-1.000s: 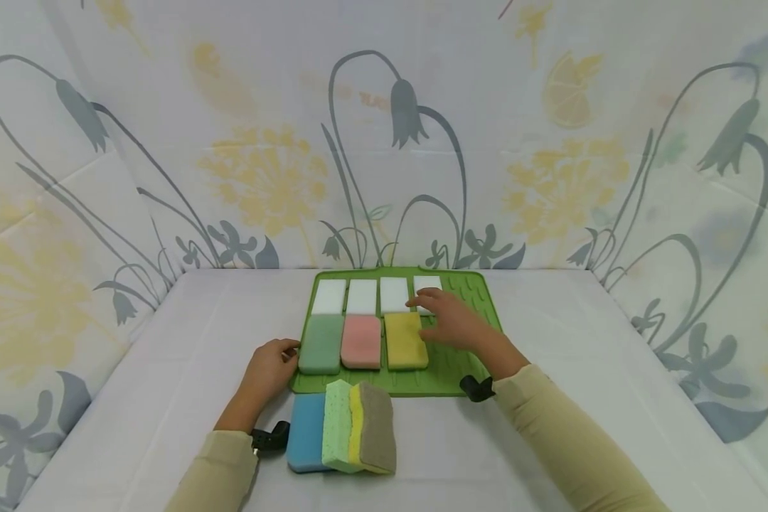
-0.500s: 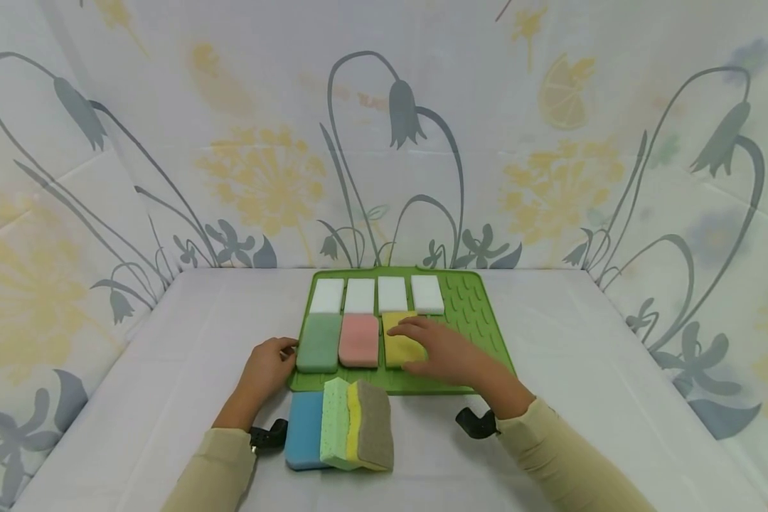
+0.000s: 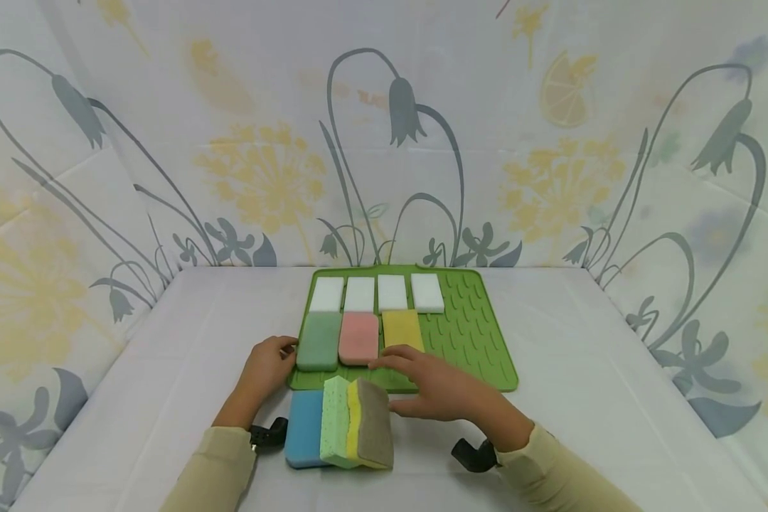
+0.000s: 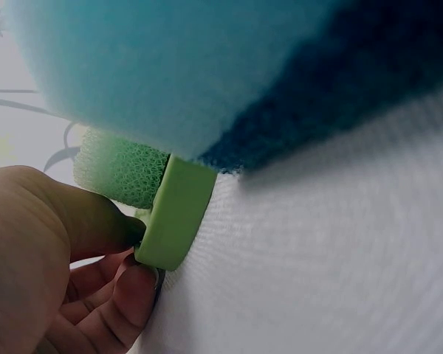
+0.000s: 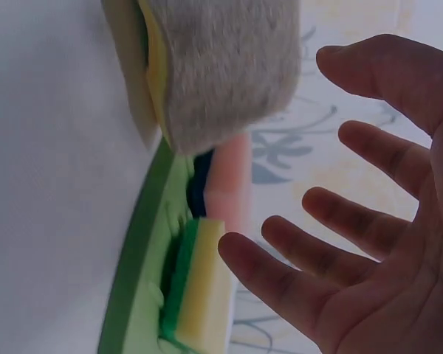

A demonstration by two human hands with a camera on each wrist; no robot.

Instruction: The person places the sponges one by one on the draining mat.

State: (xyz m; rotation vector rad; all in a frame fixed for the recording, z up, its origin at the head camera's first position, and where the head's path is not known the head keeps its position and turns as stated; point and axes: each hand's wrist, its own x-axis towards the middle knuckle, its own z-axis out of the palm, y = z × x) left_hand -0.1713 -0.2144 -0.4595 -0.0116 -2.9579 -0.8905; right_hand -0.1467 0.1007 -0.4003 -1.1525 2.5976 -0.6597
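My left hand (image 3: pixel 267 373) stays at the left edge of a green ridged drying mat (image 3: pixel 467 341). In the left wrist view its thumb and fingers pinch the mat's rim (image 4: pixel 179 214). My right hand (image 3: pixel 438 387), fingers spread and holding nothing, hovers over the mat's front edge. Beside it a grey-faced sponge (image 3: pixel 375 423) leans on a speckled light-green and yellow one (image 3: pixel 336 423), tilted over a blue sponge (image 3: pixel 304 427). On the mat a green sponge (image 3: pixel 320 341), a pink sponge (image 3: pixel 358 338) and a yellow sponge (image 3: pixel 402 327) form a row; my right hand partly covers the yellow one.
Several white sponges (image 3: pixel 392 293) lie in a row at the mat's back. The mat's right part shows bare ridges. A white cloth (image 3: pixel 550 334) covers the table, and a floral curtain (image 3: pixel 384 142) rises behind it.
My right hand has moved from the yellow sponge's right side, over that sponge, toward me to the leaning sponges. The left hand has stayed at the mat's edge.
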